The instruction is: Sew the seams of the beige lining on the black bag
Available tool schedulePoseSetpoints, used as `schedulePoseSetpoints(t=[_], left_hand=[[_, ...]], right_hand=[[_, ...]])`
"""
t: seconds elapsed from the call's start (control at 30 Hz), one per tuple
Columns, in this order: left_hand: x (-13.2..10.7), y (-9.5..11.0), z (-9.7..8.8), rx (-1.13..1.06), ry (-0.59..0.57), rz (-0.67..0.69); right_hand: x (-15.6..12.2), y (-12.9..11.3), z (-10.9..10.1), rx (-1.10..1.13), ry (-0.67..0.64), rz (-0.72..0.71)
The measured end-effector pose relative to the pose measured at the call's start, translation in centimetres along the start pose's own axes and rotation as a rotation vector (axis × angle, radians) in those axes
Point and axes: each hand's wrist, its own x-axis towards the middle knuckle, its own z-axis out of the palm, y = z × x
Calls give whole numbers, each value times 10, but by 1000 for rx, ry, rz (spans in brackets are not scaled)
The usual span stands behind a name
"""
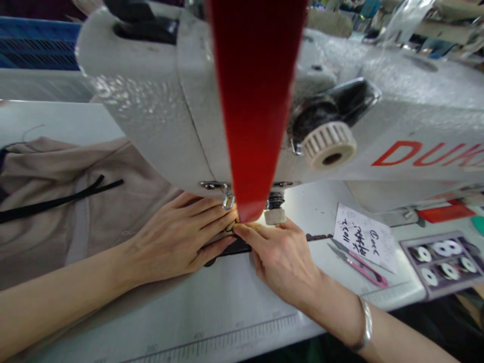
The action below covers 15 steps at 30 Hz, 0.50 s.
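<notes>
My left hand (pixel 185 234) lies flat with its fingers stretched out, pressing on a grey-brown cloth (pixel 109 161) beside the needle area of a white sewing machine (pixel 143 101). Close to its fingertips, my right hand (pixel 282 252) has thumb and fingers pressed together at the machine's foot. What they pinch is hidden. A small yellowish bit shows between the hands. The cloth spreads to the left, with black cords (pixel 71 200) lying on it. A red strip (pixel 257 101) hangs in front of the machine head and covers the needle.
Right of my hands lie pink-handled thread snips (pixel 365 269) and a paper note (pixel 365 237) with handwriting. A bobbin tray (pixel 444 262) sits at the table's right edge. A blue basket (pixel 38 45) stands at back left. Ruler marks (pixel 212 338) run along the front edge.
</notes>
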Motion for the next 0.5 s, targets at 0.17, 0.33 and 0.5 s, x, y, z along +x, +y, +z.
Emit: schedulePoseSetpoints(t=[0.17, 0.33, 0.5], left_hand=[[0, -2, 4, 3, 47, 11], [-1, -5, 5, 24, 81, 41], [-3, -8, 7, 29, 137, 104]], right_hand=[[4, 1, 0, -16, 9, -8], [6, 2, 0, -48, 35, 3], [7, 4, -2, -45, 31, -37]])
